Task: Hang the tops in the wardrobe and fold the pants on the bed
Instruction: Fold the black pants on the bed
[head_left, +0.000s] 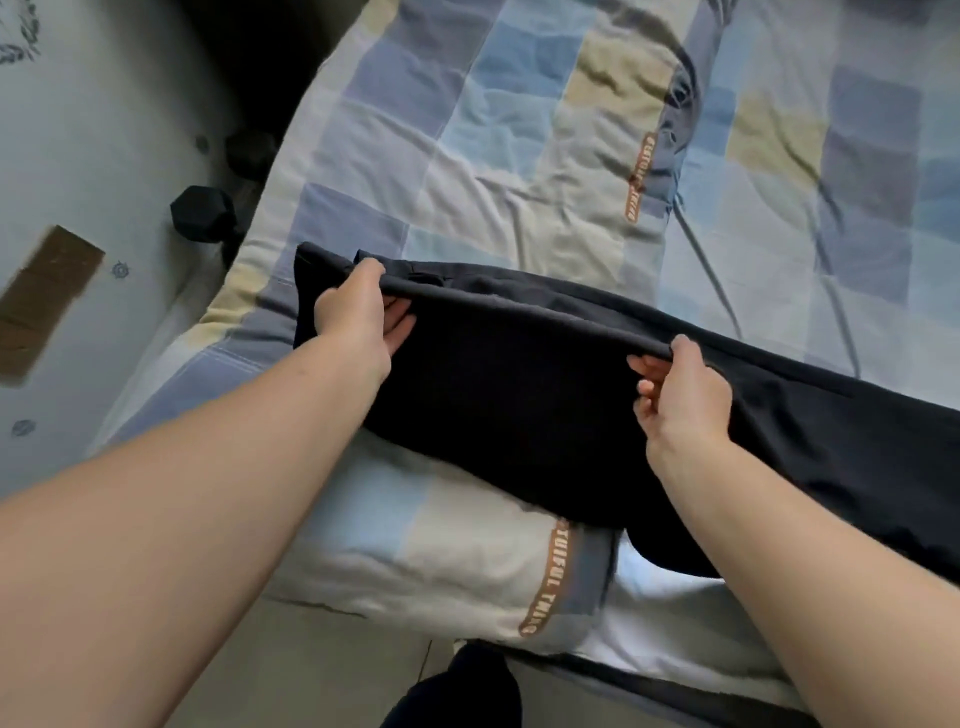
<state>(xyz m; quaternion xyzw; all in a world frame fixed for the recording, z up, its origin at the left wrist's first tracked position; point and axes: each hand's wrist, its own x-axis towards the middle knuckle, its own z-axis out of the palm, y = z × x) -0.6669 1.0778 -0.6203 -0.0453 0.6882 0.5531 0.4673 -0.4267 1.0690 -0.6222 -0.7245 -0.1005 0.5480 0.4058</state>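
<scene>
The dark navy soft-fabric pants (519, 405) lie across the near part of a bed covered with a checked quilt (519, 145) of blue, cream and pale yellow patches, running from near the bed's left edge off toward the right side of the head view. Their upper fold is lifted along one long edge between the two hands, while the lower layer rests flat on the quilt and droops slightly over the near bed edge. The left hand (358, 317) pinches that raised edge close to the garment's left end, thumb on top and fingers beneath. The right hand (680, 395) grips the same edge further right in the same way. Beyond the pants the quilt stretches wide and wrinkled. Left of the bed runs a pale floor (93, 156), where a black dumbbell (205, 215) sits just beside the mattress and a brown cardboard piece (41, 296) lies well apart.
</scene>
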